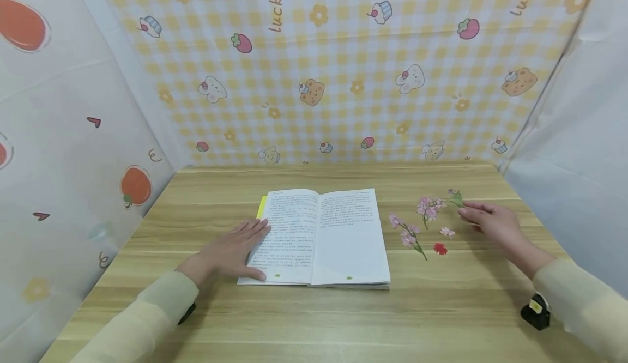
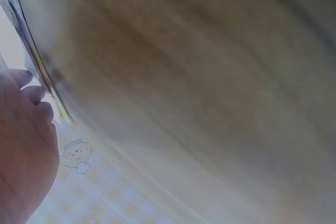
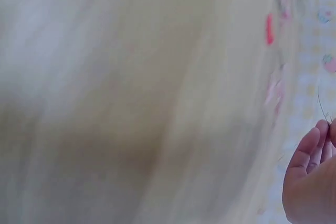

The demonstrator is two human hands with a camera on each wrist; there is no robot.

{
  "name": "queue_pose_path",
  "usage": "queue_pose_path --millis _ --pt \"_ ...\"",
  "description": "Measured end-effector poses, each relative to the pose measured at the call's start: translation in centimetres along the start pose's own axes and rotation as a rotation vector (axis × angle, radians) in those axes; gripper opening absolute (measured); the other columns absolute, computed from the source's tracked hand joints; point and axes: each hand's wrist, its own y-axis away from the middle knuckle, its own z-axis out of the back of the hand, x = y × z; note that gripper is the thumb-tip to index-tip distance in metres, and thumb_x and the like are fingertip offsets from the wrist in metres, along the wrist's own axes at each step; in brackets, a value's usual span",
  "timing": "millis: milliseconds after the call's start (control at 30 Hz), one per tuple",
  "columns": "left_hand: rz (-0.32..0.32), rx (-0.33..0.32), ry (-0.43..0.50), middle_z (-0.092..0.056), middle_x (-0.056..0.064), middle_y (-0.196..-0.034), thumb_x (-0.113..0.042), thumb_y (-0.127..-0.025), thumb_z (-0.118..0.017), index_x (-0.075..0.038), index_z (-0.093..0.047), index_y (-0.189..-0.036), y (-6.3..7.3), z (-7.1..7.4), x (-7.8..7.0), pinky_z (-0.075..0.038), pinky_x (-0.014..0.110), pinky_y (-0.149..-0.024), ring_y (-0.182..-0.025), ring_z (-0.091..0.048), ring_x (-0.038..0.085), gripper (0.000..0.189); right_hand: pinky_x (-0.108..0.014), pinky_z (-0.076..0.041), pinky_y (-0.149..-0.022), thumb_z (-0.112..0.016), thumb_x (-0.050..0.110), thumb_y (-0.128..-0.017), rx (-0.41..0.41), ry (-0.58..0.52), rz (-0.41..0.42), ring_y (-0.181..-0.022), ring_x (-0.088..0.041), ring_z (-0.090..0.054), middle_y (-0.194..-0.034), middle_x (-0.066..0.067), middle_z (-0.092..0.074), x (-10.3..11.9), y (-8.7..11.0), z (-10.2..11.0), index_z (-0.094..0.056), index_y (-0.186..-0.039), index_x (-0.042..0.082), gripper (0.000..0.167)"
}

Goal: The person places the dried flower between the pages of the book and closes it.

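Note:
A printed book (image 1: 350, 254) lies spread on the wooden table, a yellow edge showing at its left. My left hand (image 1: 228, 251) rests on the left page with fingers extended; the left wrist view shows its fingertips (image 2: 34, 94) at the page edge. To the right, my right hand (image 1: 495, 229) pinches a small green sprig with purple flowers (image 1: 455, 197) between thumb and fingers. A thin stem (image 3: 320, 100) sticks up from that pinch in the right wrist view. Pink flower sprigs (image 1: 409, 236), a loose pink blossom (image 1: 447, 232) and a red flower (image 1: 440, 249) lie between book and right hand.
Behind the table (image 1: 314, 325) hangs a yellow checked cloth (image 1: 338, 123) with cartoon prints. A pale printed sheet (image 1: 59, 150) closes the left side, a plain white one (image 1: 574, 150) the right. Black devices (image 1: 536, 313) sit at both wrists.

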Motion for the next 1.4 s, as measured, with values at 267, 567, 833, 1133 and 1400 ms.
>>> queue_pose_path --millis 267,567,833,1133,1400 --pt "-0.009 -0.001 -0.015 -0.013 0.012 -0.161 -0.088 -0.073 -0.044 -0.003 -0.020 -0.155 -0.2 0.2 -0.2 -0.013 0.046 -0.117 -0.147 -0.011 0.030 0.119 -0.027 -0.055 -0.083 -0.063 0.032 -0.096 0.100 -0.178 -0.004 -0.091 -0.002 -0.063 -0.097 0.021 -0.064 3.6 -0.1 -2.9 -0.040 -0.143 -0.007 0.065" --pt "-0.022 -0.006 -0.021 -0.014 0.013 -0.161 -0.088 -0.073 -0.044 -0.002 -0.020 -0.154 -0.2 0.3 -0.1 -0.013 0.045 -0.118 -0.147 -0.011 0.030 0.120 -0.038 -0.048 -0.098 -0.059 0.021 -0.099 0.266 -0.255 -0.017 -0.108 -0.016 -0.062 -0.134 -0.019 -0.054 7.1 0.0 -8.0 -0.038 -0.145 -0.005 0.057" --pt "-0.026 -0.012 -0.032 -0.015 0.014 -0.160 -0.085 -0.074 -0.047 -0.001 -0.021 -0.154 0.0 0.2 -0.2 -0.013 0.045 -0.117 -0.146 -0.012 0.031 0.118 -0.033 -0.054 -0.086 -0.067 0.014 -0.093 0.271 -0.325 -0.064 -0.095 -0.015 -0.065 -0.114 -0.012 -0.066 9.3 -0.1 -14.0 -0.054 -0.133 -0.003 0.045" --pt "-0.035 -0.023 -0.082 -0.016 0.015 -0.160 -0.088 -0.074 -0.041 -0.001 -0.021 -0.154 0.1 -0.2 0.1 -0.014 0.044 -0.117 -0.146 -0.013 0.030 0.120 -0.028 -0.056 -0.075 -0.068 0.004 -0.090 0.301 -0.384 -0.106 -0.090 -0.015 -0.067 -0.108 -0.016 -0.068 10.6 0.4 -19.1 -0.061 -0.120 -0.004 0.032" --pt "-0.033 -0.022 -0.106 -0.015 0.014 -0.160 -0.089 -0.074 -0.037 -0.002 -0.020 -0.154 0.1 -0.5 0.1 -0.015 0.043 -0.117 -0.146 -0.014 0.029 0.120 -0.024 -0.056 -0.062 -0.073 0.003 -0.084 0.268 -0.334 -0.144 -0.067 -0.012 -0.064 -0.088 -0.008 -0.070 10.7 0.7 -22.4 -0.067 -0.110 -0.003 0.027"
